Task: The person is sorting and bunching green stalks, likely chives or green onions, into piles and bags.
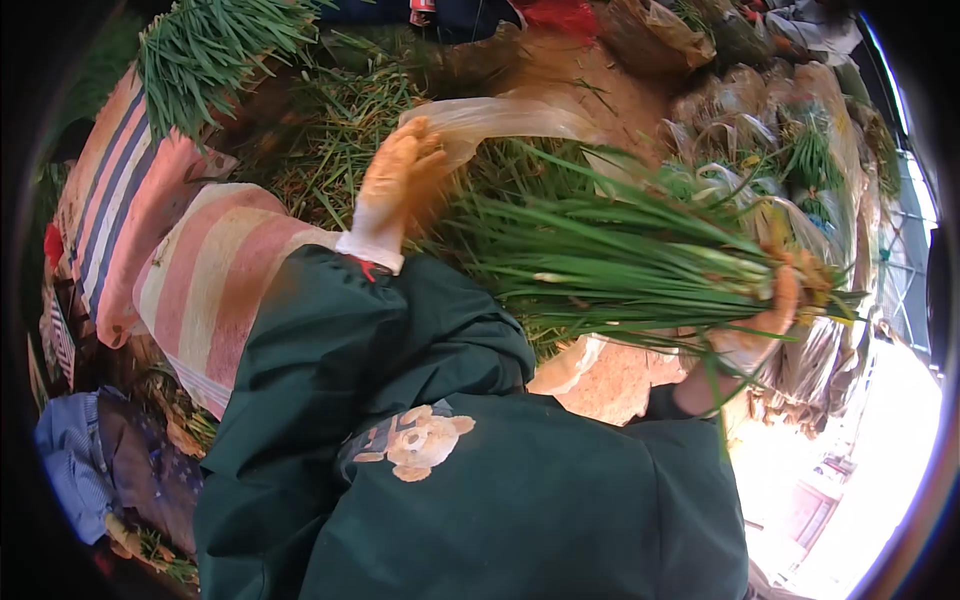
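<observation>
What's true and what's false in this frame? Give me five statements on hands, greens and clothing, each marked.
1. The right hand grips a bundle of green stalks. True.
2. The left hand is bare. False: it wears a stained glove with a white cuff.
3. From the right hand, the long leaves fan out toward the picture's left. True.
4. The green smock carries a bear picture. True.
5. The pink-and-cream striped cloth lies to the right of the bundle. False: the striped cloth is at the picture's left, beside the smock's left sleeve.
</observation>
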A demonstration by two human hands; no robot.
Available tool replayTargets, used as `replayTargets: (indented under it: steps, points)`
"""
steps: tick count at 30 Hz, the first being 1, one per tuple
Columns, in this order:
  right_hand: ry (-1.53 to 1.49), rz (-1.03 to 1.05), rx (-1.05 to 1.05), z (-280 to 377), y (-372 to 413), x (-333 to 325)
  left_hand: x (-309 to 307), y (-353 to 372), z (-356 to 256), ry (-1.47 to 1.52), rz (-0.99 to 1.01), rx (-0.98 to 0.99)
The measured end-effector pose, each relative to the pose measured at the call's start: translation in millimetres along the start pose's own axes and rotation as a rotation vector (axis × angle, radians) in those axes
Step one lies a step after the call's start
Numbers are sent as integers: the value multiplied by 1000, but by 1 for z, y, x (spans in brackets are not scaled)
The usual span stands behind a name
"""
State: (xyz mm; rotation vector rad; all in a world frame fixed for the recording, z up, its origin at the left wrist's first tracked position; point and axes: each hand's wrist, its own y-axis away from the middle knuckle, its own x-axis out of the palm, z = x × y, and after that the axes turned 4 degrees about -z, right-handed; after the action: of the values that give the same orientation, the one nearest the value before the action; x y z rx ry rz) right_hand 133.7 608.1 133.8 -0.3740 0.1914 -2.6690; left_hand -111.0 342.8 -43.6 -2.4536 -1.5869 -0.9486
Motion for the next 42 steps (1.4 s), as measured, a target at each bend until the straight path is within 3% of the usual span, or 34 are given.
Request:
replayTargets:
  steps: [3, 5, 6, 8, 9, 10, 12, 15, 17, 20, 22, 24, 27, 29, 31, 32, 34, 37, 38, 40, 42]
  points:
    - [-57, -90, 48, 53, -44, -14, -12, 14, -11, 31, 41, -76]
    - [20, 11, -34, 86, -77, -37, -28, 18, -5, 63, 73, -30]
    - [40, 232, 13, 106, -90, -49, -31, 23, -9, 70, 91, -21]
    - [20, 149, -88, 127, -108, -47, -30, 35, -17, 56, 157, -104]
    - [9, 112, -155, 135, -119, -45, -28, 40, -27, 62, 251, -170]
    - [20, 19, -211, 145, -110, -17, -30, 38, -35, 150, 494, -339]
    - [36, 14, -304, 165, -119, 5, -13, 73, -53, 42, 819, -261]
    - [56, -60, -484, 183, -93, 80, 30, 106, -56, -122, 1241, -321]
    - [-44, 65, -445, 205, -109, 102, 62, 127, -59, -100, 1392, -163]
    - [-173, 204, -433, 215, -100, 162, 105, 146, -63, -51, 1239, 180]
    - [-338, 331, -422, 210, -74, 207, 136, 131, -52, 332, 1173, 139]
    - [-483, 425, -361, 191, -45, 250, 135, 134, -109, 540, 1096, 173]
    - [-615, 735, -601, 144, 14, 312, 117, 125, -161, 756, 831, 236]
    - [-673, 664, -655, 115, 90, 350, 89, 121, -194, 830, 663, 317]
    - [-787, 772, -237, 99, 134, 363, 61, 141, -228, 989, 517, 436]
    - [-833, 932, 149, 94, 149, 363, 39, 145, -234, 996, 501, 506]
    - [-914, 991, 306, 66, 190, 370, 7, 155, -234, 1025, 447, 695]
    - [-785, 746, 508, 7, 220, 383, -40, 160, -207, 1018, 114, 797]
    - [-864, 935, 621, -2, 227, 378, -52, 154, -194, 1022, 80, 830]
    - [-723, 895, 790, -40, 228, 384, -70, 145, -168, 986, -151, 829]
    - [-572, 833, 782, -63, 236, 383, -71, 156, -155, 939, -249, 872]
